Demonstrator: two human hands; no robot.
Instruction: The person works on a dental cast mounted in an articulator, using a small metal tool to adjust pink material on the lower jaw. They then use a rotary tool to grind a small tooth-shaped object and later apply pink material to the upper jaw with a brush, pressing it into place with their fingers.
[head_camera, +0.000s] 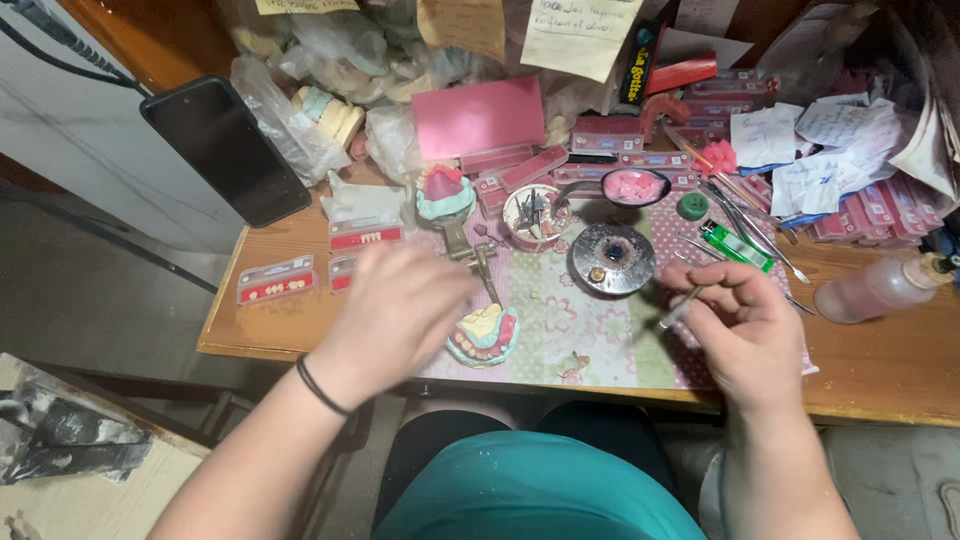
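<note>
While the left hand (395, 305) blurs half-open, the right hand (735, 320) pinches a metal tool (680, 308).

My right hand (745, 325) pinches a thin metal instrument (680, 308), slim and silvery; it slants down to the left, its tip hanging just above the floral mat. Fingers curl round its upper end, so the handle is mostly hidden. My left hand (395, 305) is blurred, palm down, fingers spread, nothing clearly gripped. Just beside it on the right lies the dental model (483, 335): a teal-rimmed arch with a pale yellow centre and pink gum along the front edge, a row of small teeth set in it. It rests on the mat near the table's front edge, tilted slightly towards me.
</note>
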